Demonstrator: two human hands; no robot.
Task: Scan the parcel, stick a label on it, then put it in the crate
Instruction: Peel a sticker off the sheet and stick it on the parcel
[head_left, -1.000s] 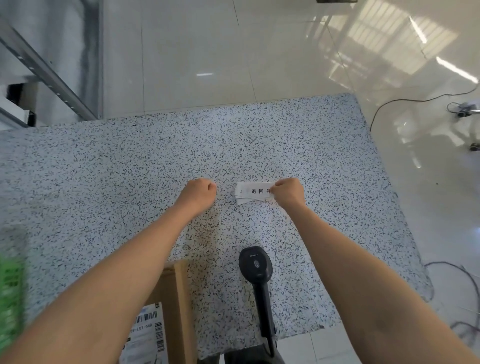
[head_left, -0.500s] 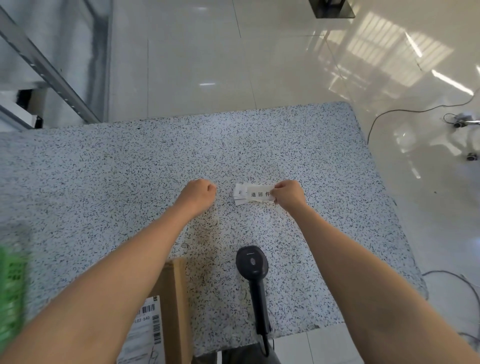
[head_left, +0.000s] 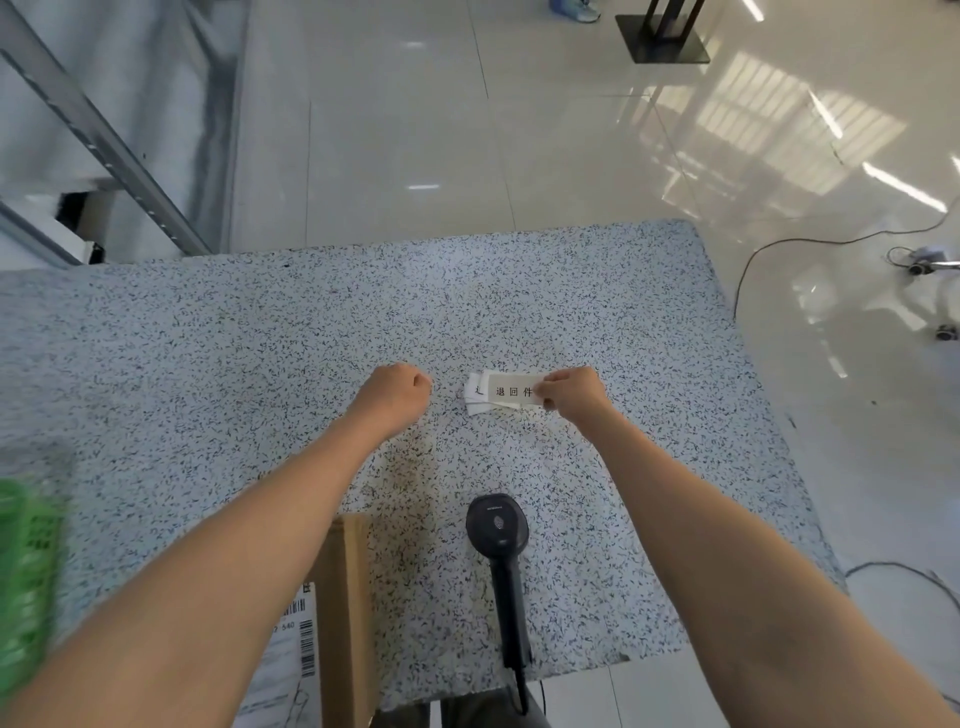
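Observation:
A small stack of white labels (head_left: 493, 393) with black printed characters lies on the speckled table (head_left: 208, 364), right of centre. My right hand (head_left: 574, 392) pinches the right end of the top label. My left hand (head_left: 397, 397) is a closed fist resting on the table just left of the labels, holding nothing I can see. The cardboard parcel (head_left: 343, 613), with a barcode sheet on its top, sits at the near edge under my left forearm. A black handheld scanner (head_left: 501, 551) lies on the table between my arms.
A green crate (head_left: 23, 582) shows blurred at the left edge. A metal rack frame (head_left: 119, 140) stands beyond the table's far left. Cables (head_left: 779, 244) run over the glossy floor to the right, and a black stand base (head_left: 665, 36) sits far back.
My right hand has lifted the top label slightly off the stack. The camera view has tilted so more floor shows. The left fist has stayed put.

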